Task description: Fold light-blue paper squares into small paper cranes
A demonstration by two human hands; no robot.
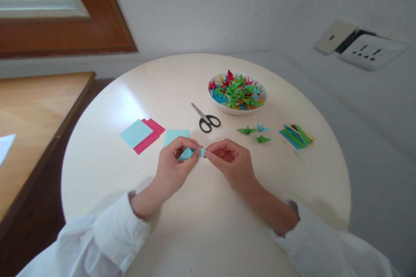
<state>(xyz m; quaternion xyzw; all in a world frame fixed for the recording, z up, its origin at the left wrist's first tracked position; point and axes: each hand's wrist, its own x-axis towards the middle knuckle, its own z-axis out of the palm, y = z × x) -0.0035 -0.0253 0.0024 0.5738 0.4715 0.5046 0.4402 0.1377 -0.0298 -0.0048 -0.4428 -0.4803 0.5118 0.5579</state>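
Observation:
Between my two hands is a small piece of folded light blue paper (186, 154), held over the front half of the table. My left hand (177, 162) is closed, pinching the paper between thumb and fingers. With thumb and index finger, my right hand (231, 161) grips the paper's right tip; the other fingers curl inward. Part of the paper's shape is hidden by the fingers. Just behind my left hand lies a flat light blue sheet (176, 135). Black-handled scissors (206, 120) rest beyond my hands, blades pointing away to the left.
A white bowl (238, 111) of colourful paper cranes stands at the back. Several loose cranes (247, 130) lie before it, with a pile of paper strips (296, 136) to the right. Blue and red paper squares (138, 134) lie left on the round white table (208, 233).

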